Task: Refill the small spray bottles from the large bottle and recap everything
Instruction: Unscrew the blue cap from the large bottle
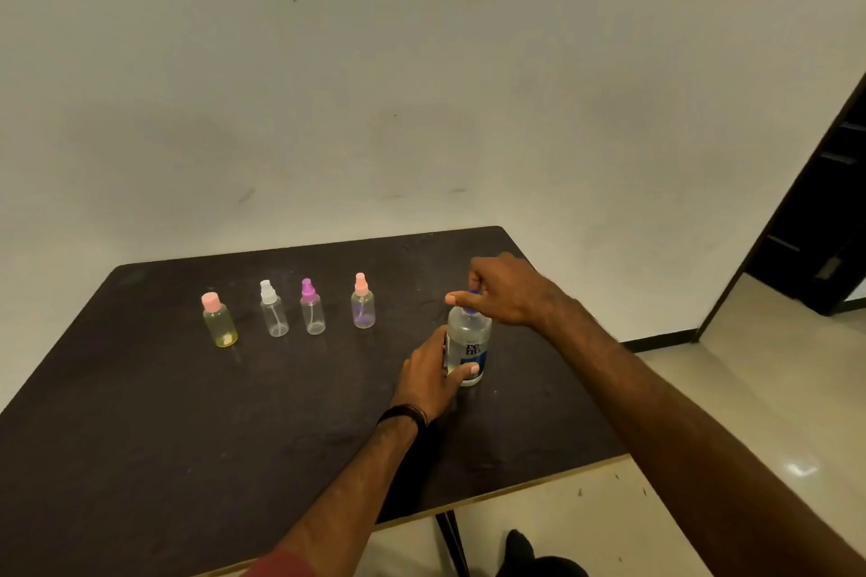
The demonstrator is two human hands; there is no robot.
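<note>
Black wristband (402, 413), red sleeve (286, 566), bare forearms.

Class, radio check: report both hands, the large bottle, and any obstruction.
Left hand gripping large bottle body; right hand on its blue cap. Bottle upright on table. Four small bottles capped, off left. Nothing in the way.

open tabletop (187, 436) before four small bottles (313, 307); gaps between them perhaps tight

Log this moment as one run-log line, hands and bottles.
left hand: holds large bottle body | right hand: grips its blue cap | four small bottles: capped, standing
</note>
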